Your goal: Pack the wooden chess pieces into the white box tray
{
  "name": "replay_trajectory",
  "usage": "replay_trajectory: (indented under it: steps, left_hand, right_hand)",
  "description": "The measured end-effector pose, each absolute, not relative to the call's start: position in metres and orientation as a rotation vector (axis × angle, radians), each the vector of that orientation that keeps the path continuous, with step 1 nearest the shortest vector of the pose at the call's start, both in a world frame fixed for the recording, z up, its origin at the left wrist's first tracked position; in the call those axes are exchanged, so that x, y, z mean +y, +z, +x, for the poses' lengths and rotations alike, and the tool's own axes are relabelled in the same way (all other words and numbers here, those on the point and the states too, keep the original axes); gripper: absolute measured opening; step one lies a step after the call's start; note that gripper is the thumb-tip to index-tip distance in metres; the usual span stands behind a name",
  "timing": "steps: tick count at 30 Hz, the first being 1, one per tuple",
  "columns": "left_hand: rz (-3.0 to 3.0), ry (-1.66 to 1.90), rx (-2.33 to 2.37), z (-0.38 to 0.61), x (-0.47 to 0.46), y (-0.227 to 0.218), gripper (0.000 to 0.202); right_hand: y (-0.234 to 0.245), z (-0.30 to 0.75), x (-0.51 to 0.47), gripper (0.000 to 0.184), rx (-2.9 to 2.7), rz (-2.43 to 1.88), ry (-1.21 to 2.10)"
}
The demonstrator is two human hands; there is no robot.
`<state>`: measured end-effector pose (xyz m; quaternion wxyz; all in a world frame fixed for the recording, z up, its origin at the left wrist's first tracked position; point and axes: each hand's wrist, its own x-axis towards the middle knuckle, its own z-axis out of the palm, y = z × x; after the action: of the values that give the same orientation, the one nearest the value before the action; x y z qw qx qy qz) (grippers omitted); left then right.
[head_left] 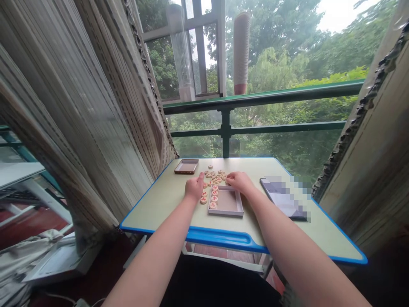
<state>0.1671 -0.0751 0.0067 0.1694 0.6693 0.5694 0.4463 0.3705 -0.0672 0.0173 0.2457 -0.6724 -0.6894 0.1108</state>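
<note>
An open shallow box (230, 212) lies on the table, with a column of round wooden xiangqi pieces (214, 198) with red characters along its left side. More xiangqi pieces (218, 178) are scattered just beyond the box. My left hand (194, 188) is curled closed at the box's left, thumb upward, beside loose pieces; what it holds, if anything, is hidden. At the box's far right corner, my right hand (240, 181) has its fingers pinched down on a xiangqi piece at the pile's right edge, mostly covered by the fingertips.
A dark-rimmed box lid (186, 166) rests at the table's far left. On the right lies a tablet-like flat object (277, 198), partly pixelated. The table (153, 209) has a blue rim and stands against a green railing (265, 100). Curtains (96, 85) hang on both sides.
</note>
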Motion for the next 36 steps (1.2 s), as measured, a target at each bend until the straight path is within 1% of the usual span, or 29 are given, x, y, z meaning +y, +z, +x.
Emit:
replay_trajectory:
  steps: [3, 8, 13, 17, 20, 22, 23, 26, 27, 31, 36]
  left_hand:
    - [1.917, 1.258, 1.648, 0.168, -0.072, 0.007, 0.055]
    - [2.042, 1.232, 1.641, 0.17, -0.072, 0.006, 0.056]
    - [2.074, 1.193, 1.672, 0.169, -0.072, 0.005, 0.056]
    - [2.159, 1.116, 1.701, 0.169, -0.075, 0.008, 0.055]
    - [2.259, 1.025, 1.727, 0.169, -0.078, 0.01, 0.053]
    - [2.293, 0.98, 1.739, 0.17, -0.079, 0.01, 0.052]
    - [2.302, 0.965, 1.744, 0.17, -0.079, 0.011, 0.052]
    - [2.345, 0.937, 1.742, 0.171, -0.079, 0.01, 0.051]
    - [2.363, 0.93, 1.74, 0.171, -0.078, 0.01, 0.051]
    - [2.38, 0.927, 1.766, 0.17, -0.078, 0.009, 0.05]
    - [2.358, 0.899, 1.784, 0.17, -0.076, 0.009, 0.048]
  right_hand:
    - [0.015, 0.37, -0.065, 0.027, -1.847, -1.853, 0.335]
    - [0.011, 0.371, -0.062, 0.022, -1.807, -1.831, 0.386]
    - [0.009, 0.372, -0.06, 0.028, -1.704, -1.809, 0.384]
    - [0.014, 0.374, -0.063, 0.026, -1.641, -1.761, 0.397]
    - [0.022, 0.373, -0.069, 0.028, -1.631, -1.694, 0.44]
    - [0.028, 0.37, -0.075, 0.029, -1.666, -1.639, 0.479]
    - [0.03, 0.368, -0.079, 0.026, -1.699, -1.614, 0.494]
    - [0.037, 0.359, -0.091, 0.01, -1.809, -1.559, 0.49]
    - [0.038, 0.355, -0.095, 0.009, -1.862, -1.539, 0.475]
    - [0.045, 0.345, -0.108, 0.008, -2.078, -1.478, 0.416]
    - [0.048, 0.34, -0.112, 0.009, -2.224, -1.662, 0.335]
